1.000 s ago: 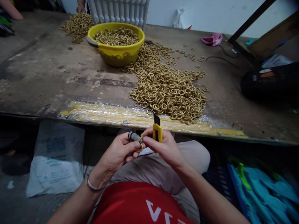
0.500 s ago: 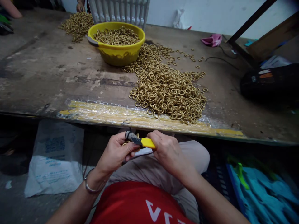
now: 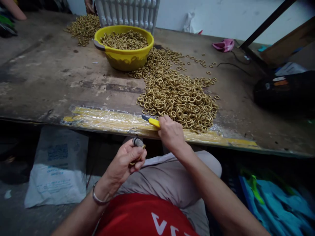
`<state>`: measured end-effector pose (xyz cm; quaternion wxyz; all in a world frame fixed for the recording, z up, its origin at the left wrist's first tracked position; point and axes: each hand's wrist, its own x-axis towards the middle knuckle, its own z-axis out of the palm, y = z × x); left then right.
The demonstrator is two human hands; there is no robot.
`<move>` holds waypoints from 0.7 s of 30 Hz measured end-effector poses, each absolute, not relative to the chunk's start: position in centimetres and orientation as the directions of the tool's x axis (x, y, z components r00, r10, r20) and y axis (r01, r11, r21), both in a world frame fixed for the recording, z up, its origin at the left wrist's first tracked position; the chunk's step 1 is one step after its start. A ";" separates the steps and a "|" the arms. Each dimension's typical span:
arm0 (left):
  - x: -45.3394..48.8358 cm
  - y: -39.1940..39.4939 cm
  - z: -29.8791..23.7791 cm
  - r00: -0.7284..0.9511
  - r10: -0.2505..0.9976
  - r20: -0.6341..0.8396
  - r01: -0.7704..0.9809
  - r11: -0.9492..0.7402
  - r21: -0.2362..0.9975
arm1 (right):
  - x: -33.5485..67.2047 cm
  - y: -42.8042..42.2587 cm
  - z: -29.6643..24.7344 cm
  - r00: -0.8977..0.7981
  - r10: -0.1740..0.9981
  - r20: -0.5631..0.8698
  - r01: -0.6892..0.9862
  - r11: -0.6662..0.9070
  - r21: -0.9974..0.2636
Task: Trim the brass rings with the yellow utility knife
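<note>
White plastic shows at far left, where a printed bag [image 3: 56,177] sits below the counter [image 3: 36,82]. Farther back, a smaller heap [image 3: 85,26] of gold-coloured rings lies beside another person's hand [image 3: 90,8], and a yellow basin [image 3: 123,60] full of the same rings stands just right of it. Nearer, the left hand [image 3: 128,157] hangs over the lap, off the counter's front edge, fingers curled narrow around a few rings [image 3: 134,162]; a grey cover [image 3: 137,142] wraps one fingertip. These rings look light, stiff and smooth, perhaps a little slippery, so a pinch across the rim, thumb against finger, should hold best.

Next comes a yellow knife [image 3: 154,122], held in the right hand [image 3: 171,131] with its blade pointing left, above the taped edge strip [image 3: 105,119]. Its plastic handle is the safe place to grip. The right hand's fingertips are hidden at the front of the main heap [image 3: 182,95], so I cannot tell whether they also pinch a ring. Open room lies left of that heap, between basin and strip; rings crowd close to the front edge. Farther right rests a black object [image 3: 285,93].
</note>
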<state>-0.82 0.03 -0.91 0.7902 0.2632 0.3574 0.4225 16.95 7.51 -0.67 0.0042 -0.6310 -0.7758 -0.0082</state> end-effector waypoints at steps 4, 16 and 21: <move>-1.2 0.2 -1.5 0.396 0.844 -0.362 -0.511 0.530 0.677 | 16.3 8.8 -1.4 -0.205 0.979 -0.013 0.979 0.205 0.020; -1.0 1.0 -1.7 0.385 0.829 -0.406 -0.453 0.553 0.700 | 18.2 4.8 1.6 -0.585 0.808 -0.072 0.357 0.176 -0.917; -0.8 0.3 -1.2 0.455 0.790 -0.411 -0.405 0.594 0.695 | 18.0 4.3 1.9 -0.560 0.826 -0.059 0.312 0.144 -0.939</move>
